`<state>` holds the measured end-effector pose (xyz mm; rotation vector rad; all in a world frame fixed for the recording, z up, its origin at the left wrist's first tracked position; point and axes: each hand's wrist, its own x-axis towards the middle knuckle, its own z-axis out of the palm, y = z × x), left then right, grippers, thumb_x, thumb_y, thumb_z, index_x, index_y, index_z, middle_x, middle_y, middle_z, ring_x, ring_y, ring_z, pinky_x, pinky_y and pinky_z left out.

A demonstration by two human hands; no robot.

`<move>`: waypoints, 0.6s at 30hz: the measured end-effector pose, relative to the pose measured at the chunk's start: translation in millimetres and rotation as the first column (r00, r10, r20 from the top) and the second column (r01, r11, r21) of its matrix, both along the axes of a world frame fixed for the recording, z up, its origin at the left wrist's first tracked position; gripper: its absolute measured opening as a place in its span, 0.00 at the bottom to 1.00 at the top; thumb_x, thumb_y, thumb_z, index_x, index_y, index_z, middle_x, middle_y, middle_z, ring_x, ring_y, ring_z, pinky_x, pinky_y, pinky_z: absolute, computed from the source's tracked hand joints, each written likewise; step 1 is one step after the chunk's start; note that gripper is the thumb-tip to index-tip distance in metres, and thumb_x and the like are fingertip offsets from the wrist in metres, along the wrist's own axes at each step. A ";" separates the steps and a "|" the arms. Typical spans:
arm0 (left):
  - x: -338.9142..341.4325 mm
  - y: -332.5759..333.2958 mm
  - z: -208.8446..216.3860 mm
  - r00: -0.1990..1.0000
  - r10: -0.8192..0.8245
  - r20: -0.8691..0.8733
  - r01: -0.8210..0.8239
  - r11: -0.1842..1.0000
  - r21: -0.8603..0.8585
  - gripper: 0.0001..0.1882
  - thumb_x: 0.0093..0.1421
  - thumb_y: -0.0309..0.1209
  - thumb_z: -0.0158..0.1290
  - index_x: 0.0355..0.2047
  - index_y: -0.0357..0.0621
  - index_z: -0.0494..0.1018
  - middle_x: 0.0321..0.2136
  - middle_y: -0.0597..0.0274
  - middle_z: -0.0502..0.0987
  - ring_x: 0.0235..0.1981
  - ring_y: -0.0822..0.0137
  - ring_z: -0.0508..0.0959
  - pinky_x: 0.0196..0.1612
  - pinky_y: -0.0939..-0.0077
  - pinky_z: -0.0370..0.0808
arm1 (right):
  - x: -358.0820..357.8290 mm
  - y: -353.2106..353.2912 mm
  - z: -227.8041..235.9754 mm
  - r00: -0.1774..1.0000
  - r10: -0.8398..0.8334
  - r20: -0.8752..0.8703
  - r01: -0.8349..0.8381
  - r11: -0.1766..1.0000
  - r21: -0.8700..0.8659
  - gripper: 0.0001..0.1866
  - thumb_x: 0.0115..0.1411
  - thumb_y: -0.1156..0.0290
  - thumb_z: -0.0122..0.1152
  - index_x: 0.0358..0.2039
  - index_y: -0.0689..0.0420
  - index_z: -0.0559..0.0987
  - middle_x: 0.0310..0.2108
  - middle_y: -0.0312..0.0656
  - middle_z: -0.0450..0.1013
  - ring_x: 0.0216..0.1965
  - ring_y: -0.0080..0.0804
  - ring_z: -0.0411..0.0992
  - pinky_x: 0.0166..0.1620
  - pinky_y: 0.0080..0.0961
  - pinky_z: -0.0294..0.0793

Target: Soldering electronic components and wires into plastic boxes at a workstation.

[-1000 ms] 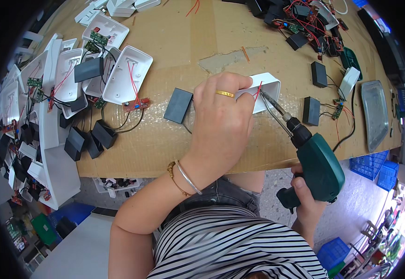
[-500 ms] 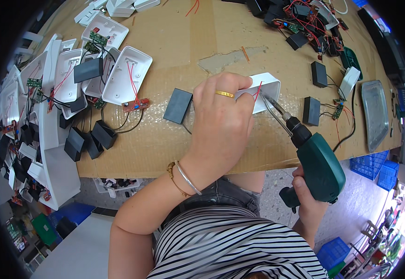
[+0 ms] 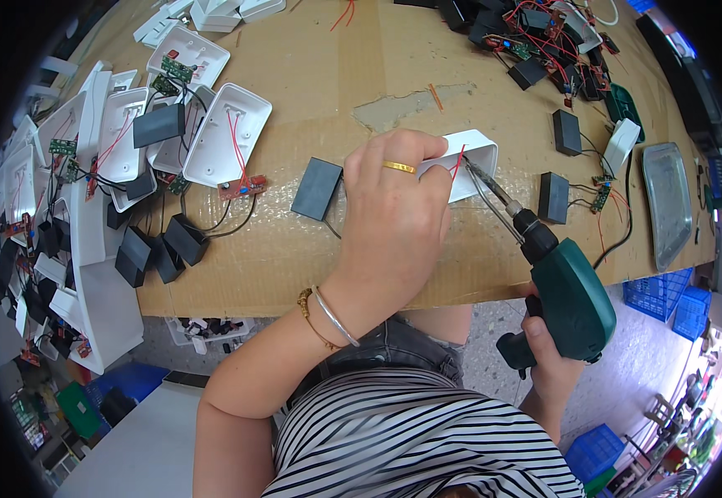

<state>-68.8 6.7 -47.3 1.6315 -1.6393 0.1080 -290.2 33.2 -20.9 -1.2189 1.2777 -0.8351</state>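
Observation:
My left hand (image 3: 398, 203) is closed on a small white plastic housing (image 3: 469, 139), tilted so its open side faces right. A red wire (image 3: 458, 163) stands up out of it beside my fingertips. In my right hand (image 3: 552, 357) is a green soldering gun (image 3: 575, 290), gripped by its handle. Its metal tip and a thin curved feed tube reach into the housing next to the red wire; the exact contact point is too small to make out. Left of my left hand lies a black rectangular box (image 3: 317, 188), its dark cable partly hidden under my wrist.
White housings (image 3: 228, 133) with red wires, green boards and black boxes crowd the left side. A tangle of wired black parts (image 3: 535, 41) lies far right. Nearer are two black boxes (image 3: 553, 197) wired to a green board and a grey tray (image 3: 668, 207). Cardboard (image 3: 295, 274) covers the table.
The soldering gun's tip and the housing's right edge have shifted very slightly left. Both hands keep their grips; otherwise the table looks the same.

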 end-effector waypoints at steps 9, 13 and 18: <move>0.0 -0.7 0.6 1.000 0.011 0.002 -0.011 1.000 -0.005 0.05 0.39 0.19 0.55 0.19 0.37 0.70 0.36 0.57 0.71 0.38 0.58 0.69 0.41 0.65 0.64 | -4.2 4.5 -0.8 0.993 -0.027 0.116 0.034 0.997 -0.066 0.28 0.47 0.76 0.64 0.49 0.65 0.67 0.41 0.48 0.71 0.41 0.31 0.71 0.45 0.25 0.69; -1.6 1.2 3.8 1.000 0.004 -0.018 -0.003 0.999 0.053 0.06 0.41 0.21 0.52 0.23 0.34 0.71 0.36 0.57 0.69 0.42 0.57 0.67 0.45 0.62 0.62 | -10.4 5.9 -2.3 0.993 -0.014 0.116 0.026 0.995 -0.098 0.29 0.46 0.75 0.65 0.49 0.65 0.67 0.39 0.49 0.72 0.34 0.27 0.70 0.38 0.21 0.69; -0.2 2.3 0.9 1.000 0.001 0.010 -0.001 1.000 0.027 0.07 0.41 0.22 0.52 0.24 0.34 0.70 0.36 0.56 0.68 0.41 0.56 0.67 0.45 0.62 0.63 | -3.5 9.1 -0.6 0.995 -0.091 0.036 0.095 0.982 -0.160 0.27 0.44 0.65 0.65 0.43 0.67 0.71 0.34 0.47 0.72 0.25 0.23 0.68 0.29 0.16 0.66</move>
